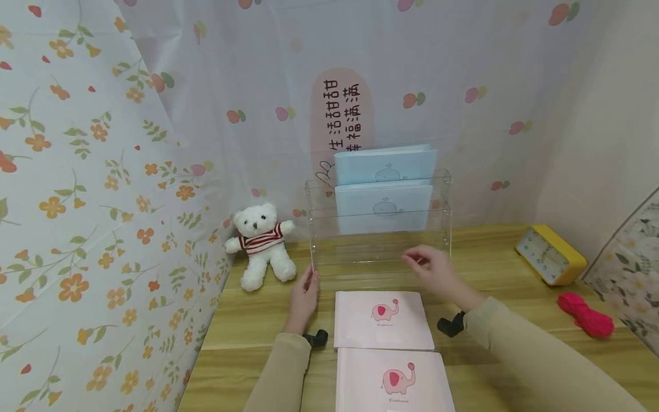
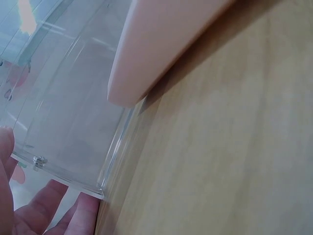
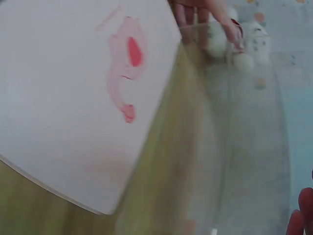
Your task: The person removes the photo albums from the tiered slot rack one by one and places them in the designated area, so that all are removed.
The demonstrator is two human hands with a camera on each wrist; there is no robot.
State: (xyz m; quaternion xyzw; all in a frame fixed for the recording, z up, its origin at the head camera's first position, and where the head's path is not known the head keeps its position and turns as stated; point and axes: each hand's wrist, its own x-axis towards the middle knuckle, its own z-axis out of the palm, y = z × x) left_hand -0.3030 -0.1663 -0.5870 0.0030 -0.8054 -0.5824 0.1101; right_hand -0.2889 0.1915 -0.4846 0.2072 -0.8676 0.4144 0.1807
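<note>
A clear acrylic rack (image 1: 329, 252) with stepped tiers stands against the back cloth. Two light blue whale-print books lean in it, a rear one (image 1: 355, 166) and a front one (image 1: 357, 209). My left hand (image 1: 304, 294) holds the rack's lower left side, its fingers (image 2: 41, 205) around the edge of the panel. Near the lower right front of the rack, my right hand (image 1: 435, 272) hovers with loosely bent fingers and nothing in them. Two pink elephant-print books lie flat before the rack, a farther one (image 1: 355, 320) and a nearer one (image 1: 360, 380).
A white teddy bear (image 1: 268, 257) in a striped top sits left of the rack. At the right are a yellow clock (image 1: 553, 254) and a bundle of pink yarn (image 1: 587, 316). Flower-print cloth (image 1: 103, 200) hangs along the left side of the wooden table (image 1: 242, 343).
</note>
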